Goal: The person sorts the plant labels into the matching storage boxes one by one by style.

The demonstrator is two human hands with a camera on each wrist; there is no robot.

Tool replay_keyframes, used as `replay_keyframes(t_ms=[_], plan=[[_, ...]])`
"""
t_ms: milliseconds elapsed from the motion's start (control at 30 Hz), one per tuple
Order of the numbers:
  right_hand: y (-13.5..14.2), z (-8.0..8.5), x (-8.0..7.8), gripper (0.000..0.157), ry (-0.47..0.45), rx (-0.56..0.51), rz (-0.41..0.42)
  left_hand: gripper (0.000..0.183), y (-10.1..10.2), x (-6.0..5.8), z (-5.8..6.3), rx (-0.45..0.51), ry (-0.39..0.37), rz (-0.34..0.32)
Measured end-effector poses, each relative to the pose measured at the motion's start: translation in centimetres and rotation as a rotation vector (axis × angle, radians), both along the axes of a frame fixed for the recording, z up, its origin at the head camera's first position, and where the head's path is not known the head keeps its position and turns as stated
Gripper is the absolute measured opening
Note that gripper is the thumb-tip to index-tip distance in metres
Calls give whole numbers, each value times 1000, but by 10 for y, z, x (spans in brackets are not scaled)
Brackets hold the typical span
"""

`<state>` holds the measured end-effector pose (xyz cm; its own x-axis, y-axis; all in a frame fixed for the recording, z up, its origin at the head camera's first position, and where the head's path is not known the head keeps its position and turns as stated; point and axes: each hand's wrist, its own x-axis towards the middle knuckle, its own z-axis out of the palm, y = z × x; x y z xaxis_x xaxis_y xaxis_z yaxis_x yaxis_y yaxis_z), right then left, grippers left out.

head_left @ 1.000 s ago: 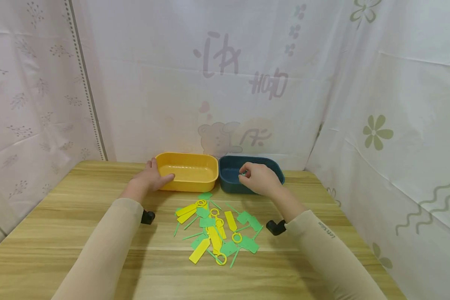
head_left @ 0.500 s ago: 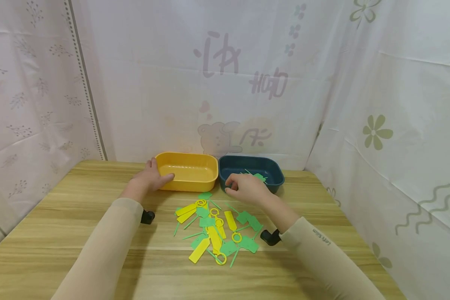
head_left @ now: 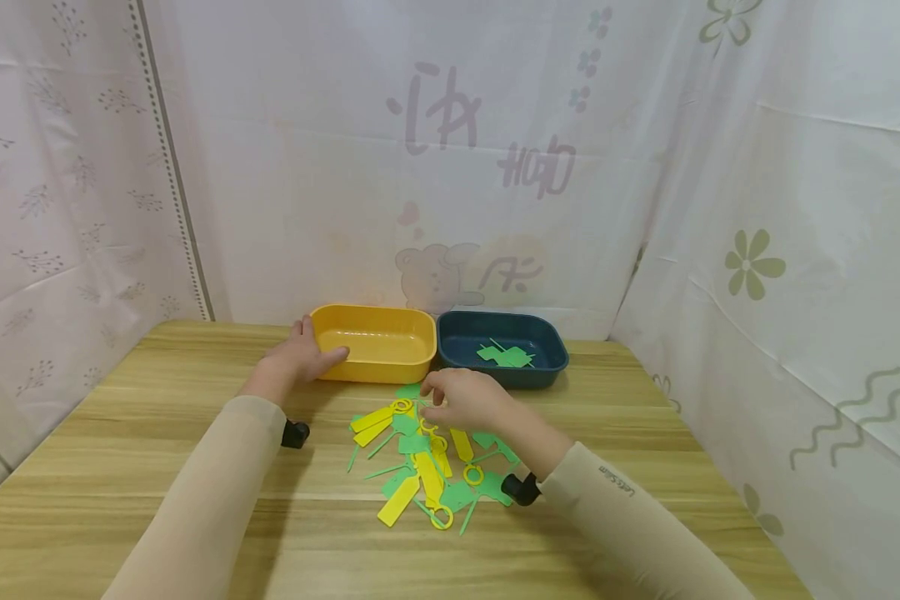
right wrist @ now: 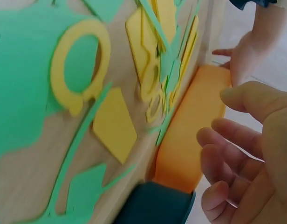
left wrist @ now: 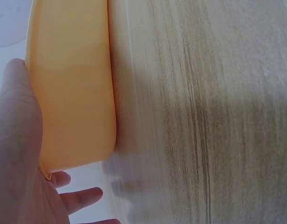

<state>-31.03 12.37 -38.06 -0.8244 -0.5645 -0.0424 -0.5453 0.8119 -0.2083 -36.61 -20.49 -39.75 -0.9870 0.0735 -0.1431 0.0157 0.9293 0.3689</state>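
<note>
My left hand (head_left: pixel 294 357) rests against the left end of a yellow plastic bin (head_left: pixel 378 372), its thumb over the front rim. In the left wrist view, the fingers (left wrist: pixel 80 199) spread loosely past the bin's corner. My right hand (head_left: pixel 467 402) hovers over the back of a loose pile, its fingers slightly bent and holding nothing. The pile mixes yellow strip tags with ring ends (head_left: pixel 400 501) and green flag-shaped tags with thin stems (head_left: pixel 415 444); the hand hides a few. Several green tags (head_left: pixel 516 357) lie inside a dark blue bin (head_left: pixel 536 379) on the right.
Both bins stand side by side at the back of a wood-grain table (head_left: pixel 307 542), close to a printed curtain (head_left: pixel 307 167). More curtain hangs at the left and right. Black camera mounts (head_left: pixel 521 489) sit under the wrists.
My right hand has moved out of the blue bin, leftward and nearer, to above the pile. Green tags in the blue bin have come into view. The left hand has stayed put.
</note>
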Motion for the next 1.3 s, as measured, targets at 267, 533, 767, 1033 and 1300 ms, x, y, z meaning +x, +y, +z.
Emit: replay_keyframes(t_ms=[267,533,767,1033,1300], plan=[[-16,-14,8,51,39,148,117,117,0,0,2,5,-1,-1],[-30,-21,16,59,84,248,151,117,0,2,3,15,-9,0],[-32,-22,19,40,69,235,204,117,0,0,3,12,-5,-3],[-32,-24,22,28,81,221,244,117,0,1,2,16,-5,0],[-27,-23,21,20,139,153,236,118,0,-1,0,15,1,2]])
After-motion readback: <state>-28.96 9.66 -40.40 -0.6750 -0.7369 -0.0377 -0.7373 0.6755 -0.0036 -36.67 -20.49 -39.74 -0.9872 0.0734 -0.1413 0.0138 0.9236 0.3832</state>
